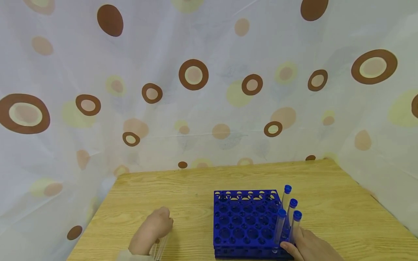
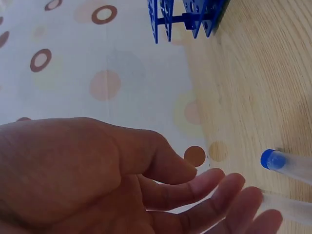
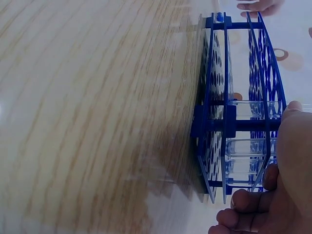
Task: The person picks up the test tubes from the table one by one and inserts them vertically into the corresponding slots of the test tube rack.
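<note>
A blue test tube rack [image 1: 246,221] stands on the wooden table, its top pierced by rows of round holes. Several clear test tubes [image 1: 279,230] with blue caps stand upright along its right side. My right hand [image 1: 310,244] grips the rack's front right corner, thumb at the front and fingers round the side [image 3: 287,170]. To the left of the rack, my left hand [image 1: 156,224] hovers over loose test tubes [image 1: 160,248] on the table. Its fingers are loosely bent with nothing between them [image 2: 195,195]; a blue-capped tube [image 2: 287,165] lies just beyond the fingertips.
A pale plastic sheet [image 1: 209,108] with brown and yellow dots and rings hangs behind the table and at both sides. Bare wooden tabletop [image 1: 183,185] shows around the rack.
</note>
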Tool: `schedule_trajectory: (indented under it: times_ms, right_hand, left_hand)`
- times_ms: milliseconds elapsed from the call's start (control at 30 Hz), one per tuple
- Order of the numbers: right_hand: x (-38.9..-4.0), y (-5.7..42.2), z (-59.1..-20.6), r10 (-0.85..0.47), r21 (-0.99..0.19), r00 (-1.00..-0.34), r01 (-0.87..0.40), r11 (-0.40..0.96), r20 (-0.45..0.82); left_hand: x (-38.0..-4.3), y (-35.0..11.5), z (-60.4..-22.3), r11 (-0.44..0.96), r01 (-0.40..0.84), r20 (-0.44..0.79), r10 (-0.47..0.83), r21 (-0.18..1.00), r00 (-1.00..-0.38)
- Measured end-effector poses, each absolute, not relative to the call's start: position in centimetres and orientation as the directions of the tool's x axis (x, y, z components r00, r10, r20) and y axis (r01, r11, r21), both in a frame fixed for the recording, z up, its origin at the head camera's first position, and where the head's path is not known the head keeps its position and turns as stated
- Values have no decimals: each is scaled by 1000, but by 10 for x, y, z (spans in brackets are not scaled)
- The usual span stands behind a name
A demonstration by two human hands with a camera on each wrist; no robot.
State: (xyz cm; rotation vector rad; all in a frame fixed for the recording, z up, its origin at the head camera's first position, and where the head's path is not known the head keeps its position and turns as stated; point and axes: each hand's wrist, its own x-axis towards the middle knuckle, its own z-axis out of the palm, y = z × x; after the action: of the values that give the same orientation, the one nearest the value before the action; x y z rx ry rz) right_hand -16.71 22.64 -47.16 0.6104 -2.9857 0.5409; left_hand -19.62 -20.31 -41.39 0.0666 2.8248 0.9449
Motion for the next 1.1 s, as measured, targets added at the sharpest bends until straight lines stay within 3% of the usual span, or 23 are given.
schedule_trajectory:
  times_ms: [100,267,600,1100]
  right_hand:
    - [-167,226,-471,-373,-329,-921,-389,860,114]
    - [-165,225,-470,-358,-336,-927,-375,864,114]
    - [-165,224,-469,-357,-304,-923,-384,872,142]
    - [-163,226,-470,-332,-397,-941,-326,858,56]
  left_hand:
    - [-187,-196,-396,851,-119,-252,16,511,-968]
    - [-182,-194,-389,892,-152,-295,-22,426,-955]
    - [-184,-198,-407,884,-193,-308,-59,425,-949]
    - [-181,-187,-415,908,-201,-330,-75,368,-941]
